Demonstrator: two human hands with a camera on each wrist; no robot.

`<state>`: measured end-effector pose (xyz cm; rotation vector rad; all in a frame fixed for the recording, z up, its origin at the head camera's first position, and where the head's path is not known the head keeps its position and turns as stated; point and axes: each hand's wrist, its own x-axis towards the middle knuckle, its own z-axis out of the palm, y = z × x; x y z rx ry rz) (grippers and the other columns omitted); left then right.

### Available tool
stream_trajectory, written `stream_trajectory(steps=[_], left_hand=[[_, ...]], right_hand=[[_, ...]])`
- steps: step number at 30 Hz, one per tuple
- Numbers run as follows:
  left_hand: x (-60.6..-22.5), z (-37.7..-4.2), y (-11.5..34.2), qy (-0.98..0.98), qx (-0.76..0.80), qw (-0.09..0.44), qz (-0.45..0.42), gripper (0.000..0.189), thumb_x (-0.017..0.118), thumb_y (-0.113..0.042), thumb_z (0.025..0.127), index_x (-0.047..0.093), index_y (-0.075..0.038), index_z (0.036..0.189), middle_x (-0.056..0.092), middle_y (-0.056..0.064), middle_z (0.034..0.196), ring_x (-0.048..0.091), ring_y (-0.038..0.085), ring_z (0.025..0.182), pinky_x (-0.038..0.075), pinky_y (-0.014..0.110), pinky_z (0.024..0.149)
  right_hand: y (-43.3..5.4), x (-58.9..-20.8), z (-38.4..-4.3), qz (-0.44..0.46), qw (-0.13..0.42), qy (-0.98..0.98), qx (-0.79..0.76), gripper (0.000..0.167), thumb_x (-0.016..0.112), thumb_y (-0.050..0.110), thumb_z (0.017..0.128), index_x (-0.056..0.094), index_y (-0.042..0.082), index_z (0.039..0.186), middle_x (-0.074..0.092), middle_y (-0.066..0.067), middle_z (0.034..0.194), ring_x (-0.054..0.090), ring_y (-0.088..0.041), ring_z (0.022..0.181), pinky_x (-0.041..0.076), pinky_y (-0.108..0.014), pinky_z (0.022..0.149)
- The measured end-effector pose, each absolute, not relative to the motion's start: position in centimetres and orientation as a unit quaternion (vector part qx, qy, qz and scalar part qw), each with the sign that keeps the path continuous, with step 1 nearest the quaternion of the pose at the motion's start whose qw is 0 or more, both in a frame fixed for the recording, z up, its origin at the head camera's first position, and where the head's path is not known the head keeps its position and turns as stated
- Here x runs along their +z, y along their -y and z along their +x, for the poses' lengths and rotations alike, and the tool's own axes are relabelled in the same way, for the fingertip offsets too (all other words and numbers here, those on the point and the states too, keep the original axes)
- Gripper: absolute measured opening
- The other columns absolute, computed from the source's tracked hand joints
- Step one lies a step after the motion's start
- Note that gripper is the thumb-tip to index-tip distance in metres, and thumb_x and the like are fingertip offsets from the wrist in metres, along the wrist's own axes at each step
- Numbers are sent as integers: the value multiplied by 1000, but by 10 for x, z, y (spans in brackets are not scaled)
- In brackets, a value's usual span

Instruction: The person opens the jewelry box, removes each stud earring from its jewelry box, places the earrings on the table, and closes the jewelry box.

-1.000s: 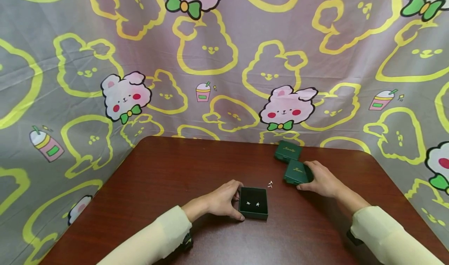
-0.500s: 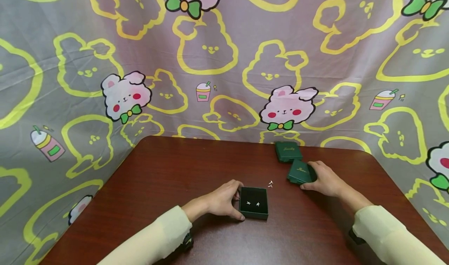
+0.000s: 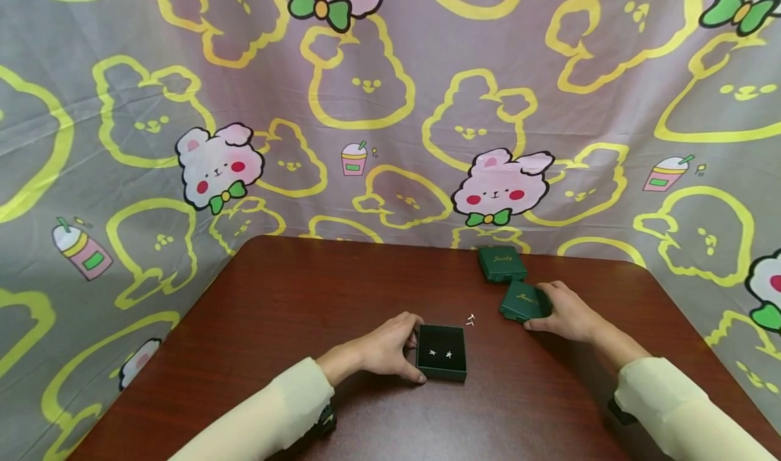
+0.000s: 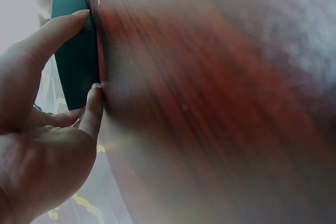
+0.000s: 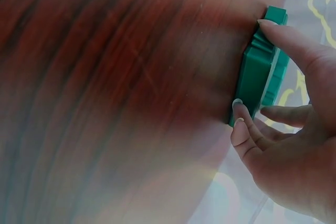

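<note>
In the head view, my left hand (image 3: 387, 346) grips the left side of an uncovered jewelry box (image 3: 441, 374) on the table. Its black pad bears two small star-shaped earrings (image 3: 432, 352). The left wrist view has the thumb and fingers on opposite sides of this dark green box (image 4: 76, 56). Farther right, my right hand (image 3: 564, 312) holds a green jewelry box (image 3: 520, 302) with gold lettering on top. Seen from the right wrist, thumb and fingertips touch the green sides of that jewelry box (image 5: 255, 72), which lies on the tabletop.
Another green jewelry box (image 3: 502, 263) with gold lettering lies at the table's back edge, close behind the right-hand one. Two tiny white T-shaped pieces (image 3: 470, 320) lie between the hands. A patterned cloth (image 3: 390, 196) hangs behind the brown table (image 3: 293, 291).
My right hand has shifted slightly to the right with its jewelry box, which has turned a little. The box at the back has also turned slightly. My left hand stays in place.
</note>
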<state>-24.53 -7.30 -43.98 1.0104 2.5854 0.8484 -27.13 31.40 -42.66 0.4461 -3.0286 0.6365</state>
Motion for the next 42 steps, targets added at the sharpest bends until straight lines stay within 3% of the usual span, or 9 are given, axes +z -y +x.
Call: stream_trajectory(steps=[15,22,34,42], left_hand=[[-440,-245,74,-883,291,120,348,80,97,-30,67,52,-6,129,51,-2,106,54,7,94,47,19,87],[-439,-245,73,-883,295,123,345,79,97,-29,68,52,-7,128,51,-2,106,54,8,94,47,19,87],[-439,-246,72,-882,295,119,347,78,97,-29,68,52,-6,128,50,-3,106,53,7,94,46,19,87],[-439,-245,73,-882,295,123,346,79,97,-29,68,52,-6,128,50,-3,106,53,7,95,47,19,87]], right_hand=[[-317,-417,-266,158,44,964,209,87,89,38,77,52,-17,133,51,-34,128,54,-39,107,47,-56,91],[-307,-408,-261,172,45,958,226,79,86,33,81,52,-14,134,50,-31,129,57,-25,84,49,-42,75],[-285,-402,-251,197,41,955,218,70,86,28,83,55,-9,135,56,-25,129,61,-22,86,53,-39,72],[-273,-400,-241,231,29,947,221,53,85,24,84,64,-5,124,65,-14,113,60,-19,82,50,-31,66]])
